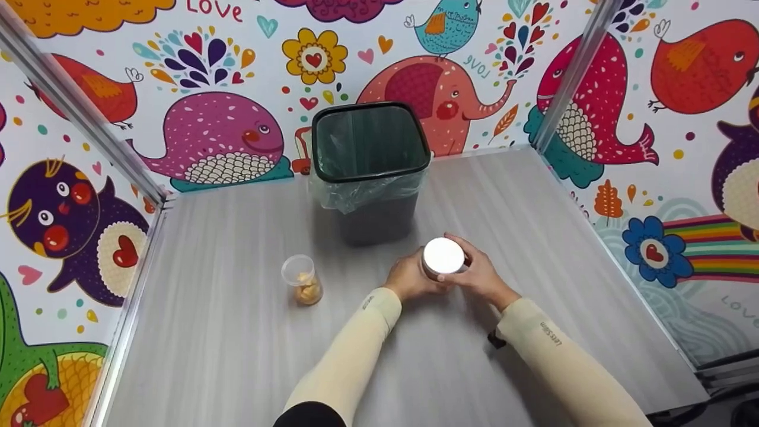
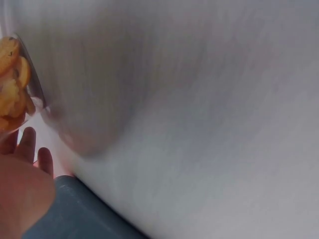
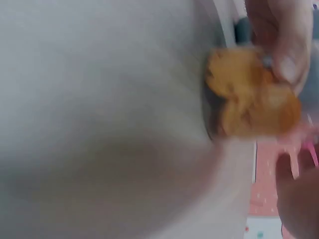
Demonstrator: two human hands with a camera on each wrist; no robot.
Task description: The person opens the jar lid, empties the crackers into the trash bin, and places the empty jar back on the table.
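Over the table, both hands hold a clear jar with a bright white round lid [image 1: 443, 255]. Orange-brown food pieces [image 3: 249, 94] show through its wall in the right wrist view, blurred, and at the left edge of the left wrist view. My left hand [image 1: 412, 277] grips the jar's side below the lid. Around the lid's rim curl the fingers and thumb of my right hand [image 1: 479, 274]. To the left stands a small clear cup [image 1: 299, 271] with similar yellow-orange pieces at its bottom.
Behind the hands stands a dark grey bin [image 1: 378, 219], lined with a clear plastic bag [image 1: 341, 193] folded over its rim. A grey wood-grain table [image 1: 231, 338] lies beneath everything. Printed cartoon wall panels [image 1: 222, 136] and metal posts [image 1: 572, 71] enclose it.
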